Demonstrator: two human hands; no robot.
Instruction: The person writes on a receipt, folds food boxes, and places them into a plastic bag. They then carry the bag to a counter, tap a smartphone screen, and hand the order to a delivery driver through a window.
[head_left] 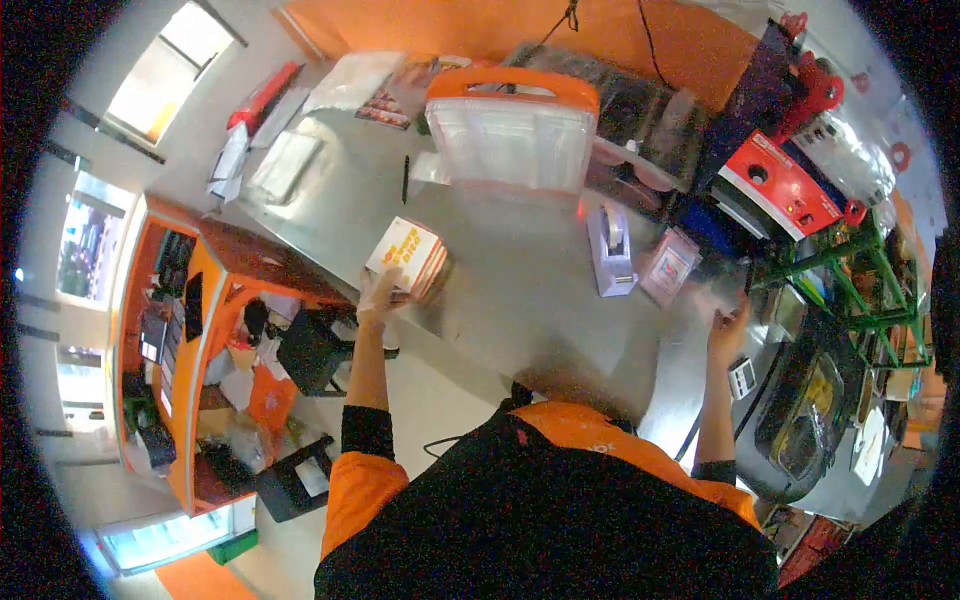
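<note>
Grey, smooth-topped table (500, 270) before the wearer, who has orange sleeves with black cuffs. White box with orange lettering on top and striped sides (410, 247) at the table's left edge, set askew, lettered face up. Left hand (378, 290) touching the box at its near left corner, fingers overlapping the top; motion blur, cannot tell whether they pinch it or merely rest there. Right hand (733, 320) well apart, at the table's right side, fingers bent; a clear, shiny patch lies just beyond the fingertips, too blurred to name, and cannot tell whether anything is pinched. Between the hands: pale lilac tape dispenser with a roll in it (614, 250), and just right of it a flat pink-and-white square packet (668, 266), nearer the right hand. Far side of table: upright clear plastic case with orange handle (513, 140); slim black pen-like stick (406, 180) to its left, beyond the box. Far right: red box with dark round hole (780, 190), above green wire rack (885, 270).
</note>
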